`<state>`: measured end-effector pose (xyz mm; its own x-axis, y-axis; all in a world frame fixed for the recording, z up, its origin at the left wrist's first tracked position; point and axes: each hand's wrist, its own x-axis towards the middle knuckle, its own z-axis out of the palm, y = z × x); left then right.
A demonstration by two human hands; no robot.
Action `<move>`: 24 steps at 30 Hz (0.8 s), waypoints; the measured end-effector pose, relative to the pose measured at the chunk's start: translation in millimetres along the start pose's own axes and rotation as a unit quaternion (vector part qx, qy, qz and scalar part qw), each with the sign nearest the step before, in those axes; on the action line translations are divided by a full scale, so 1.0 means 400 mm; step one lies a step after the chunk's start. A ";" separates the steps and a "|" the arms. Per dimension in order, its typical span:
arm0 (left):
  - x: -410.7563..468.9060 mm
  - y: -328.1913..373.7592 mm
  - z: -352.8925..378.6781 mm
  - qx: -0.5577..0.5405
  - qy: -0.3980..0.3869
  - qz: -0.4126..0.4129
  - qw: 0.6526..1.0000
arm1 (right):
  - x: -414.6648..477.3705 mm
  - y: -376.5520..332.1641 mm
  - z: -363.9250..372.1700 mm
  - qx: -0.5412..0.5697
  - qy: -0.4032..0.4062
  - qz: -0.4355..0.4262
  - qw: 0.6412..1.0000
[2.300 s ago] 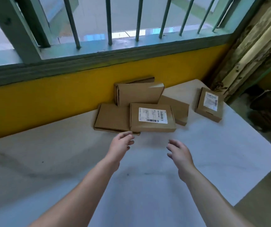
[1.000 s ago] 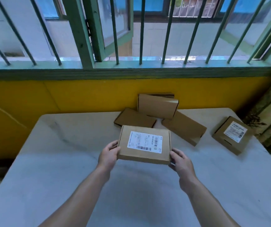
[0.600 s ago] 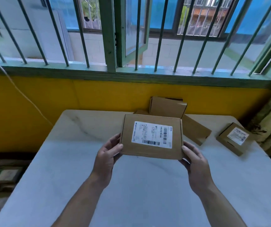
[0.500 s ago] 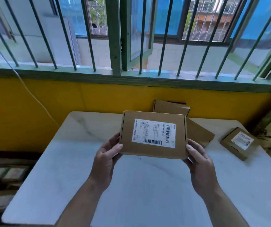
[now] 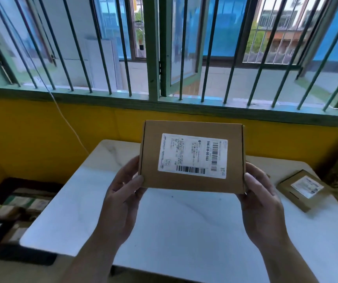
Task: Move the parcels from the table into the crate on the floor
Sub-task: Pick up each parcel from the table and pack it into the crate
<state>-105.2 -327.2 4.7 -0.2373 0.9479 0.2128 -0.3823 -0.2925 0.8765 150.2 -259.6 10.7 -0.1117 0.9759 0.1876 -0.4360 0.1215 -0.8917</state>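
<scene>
Two hands are sharing this one: the left hand [image 5: 123, 193] and the right hand [image 5: 260, 201] are gripping the short sides of a flat cardboard parcel [image 5: 192, 186], holding it up above the white tabletop [image 5: 184, 231]. Down on the floor at the left, the dark crate [image 5: 27, 259] is already showing several parcels inside, so a fair share is looking done. One more labelled parcel [image 5: 304, 189] is waiting near the tabletop's right edge; others may be hiding behind the held one. Its shipping label [image 5: 192, 156] is showing barcodes and roughly "546-C10-00-503"; the small print is blurring out.
</scene>
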 end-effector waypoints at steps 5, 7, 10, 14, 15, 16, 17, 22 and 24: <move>-0.036 0.004 0.034 0.018 0.018 0.018 1.000 | -0.006 -0.013 -0.020 0.035 -0.015 -0.005 0.999; -0.053 0.002 0.035 0.021 0.035 0.017 0.999 | -0.006 -0.008 -0.022 0.048 -0.020 0.006 0.999; -0.076 0.006 0.022 0.037 0.067 0.015 0.997 | -0.002 0.012 -0.013 0.067 -0.026 0.022 0.997; -0.108 0.022 -0.026 0.071 0.126 -0.006 0.989 | 0.000 0.068 0.028 0.068 -0.044 0.067 0.994; -0.118 0.028 -0.045 0.081 0.141 -0.014 0.987 | 0.000 0.087 0.044 0.067 -0.050 0.083 0.993; -0.129 0.033 -0.066 0.087 0.157 -0.022 0.983 | -0.001 0.108 0.062 0.066 -0.056 0.098 0.991; -0.142 0.039 -0.089 0.090 0.177 -0.028 0.980 | -0.001 0.130 0.084 0.062 -0.065 0.114 0.989; -0.226 0.077 -0.225 0.065 0.311 -0.038 0.947 | -0.006 0.244 0.244 0.032 -0.137 0.187 0.972; -0.270 0.097 -0.286 0.060 0.356 -0.038 0.932 | -0.013 0.296 0.325 0.021 -0.165 0.219 0.961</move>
<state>-196.7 -455.3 -33.7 -0.7626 0.6281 -0.1547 -0.3291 -0.1709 0.9287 -17.1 -273.9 -42.3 -0.5668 0.8203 -0.0761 -0.3174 -0.3027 -0.8987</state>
